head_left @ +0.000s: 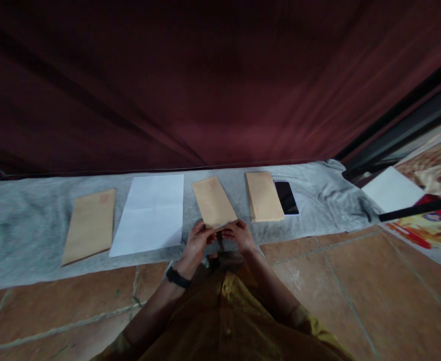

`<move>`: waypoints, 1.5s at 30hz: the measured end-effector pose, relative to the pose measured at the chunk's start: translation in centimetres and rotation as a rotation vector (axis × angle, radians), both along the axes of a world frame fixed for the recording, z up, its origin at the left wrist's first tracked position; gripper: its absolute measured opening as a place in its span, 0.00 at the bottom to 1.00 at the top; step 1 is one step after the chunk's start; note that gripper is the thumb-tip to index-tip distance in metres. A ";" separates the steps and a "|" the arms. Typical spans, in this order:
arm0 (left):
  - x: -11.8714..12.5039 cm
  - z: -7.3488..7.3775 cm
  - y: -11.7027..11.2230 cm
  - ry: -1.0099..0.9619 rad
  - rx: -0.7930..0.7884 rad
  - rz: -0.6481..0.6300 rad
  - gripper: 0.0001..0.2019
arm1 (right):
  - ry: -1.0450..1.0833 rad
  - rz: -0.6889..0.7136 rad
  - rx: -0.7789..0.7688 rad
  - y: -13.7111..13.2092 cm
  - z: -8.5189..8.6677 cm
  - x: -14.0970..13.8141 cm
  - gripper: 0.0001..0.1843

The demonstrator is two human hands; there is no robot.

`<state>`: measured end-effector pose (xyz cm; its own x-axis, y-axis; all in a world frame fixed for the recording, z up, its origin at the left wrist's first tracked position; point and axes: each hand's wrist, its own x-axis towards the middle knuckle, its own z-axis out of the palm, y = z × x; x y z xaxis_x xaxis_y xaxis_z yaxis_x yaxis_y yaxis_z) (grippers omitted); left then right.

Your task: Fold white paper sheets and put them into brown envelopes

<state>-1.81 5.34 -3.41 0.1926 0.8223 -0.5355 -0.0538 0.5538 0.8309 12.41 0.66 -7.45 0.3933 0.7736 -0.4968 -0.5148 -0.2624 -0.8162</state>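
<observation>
Both my hands grip the near end of a brown envelope (213, 202) that lies on a grey cloth (24, 220). My left hand (198, 238) pinches its near left corner, and there is a black band on that wrist. My right hand (239, 234) pinches the near right corner. A white sheet of paper (150, 213) lies just left of the envelope. Further left lies another brown envelope (90, 224). To the right sits a stack of brown envelopes (264, 196), with a black phone (286, 197) beside it.
A dark red curtain (205, 80) hangs behind the cloth. Brown floor tiles (336, 281) lie in front. At the far right are a white sheet (392, 189), a dark bar (419, 208) and a colourful printed sheet (434, 230).
</observation>
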 end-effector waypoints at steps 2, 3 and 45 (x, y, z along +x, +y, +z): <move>-0.1 0.1 0.1 0.027 0.001 -0.002 0.17 | -0.185 -0.013 0.006 -0.8 -0.1 0.5 0.21; -0.1 0.1 0.1 0.037 0.003 -0.009 0.16 | -0.366 -0.015 0.028 -1.2 0.0 0.8 0.21; -2.8 -6.0 -4.3 1.071 1.336 -0.879 0.31 | -1.483 0.504 0.366 -1.3 -0.7 1.1 0.20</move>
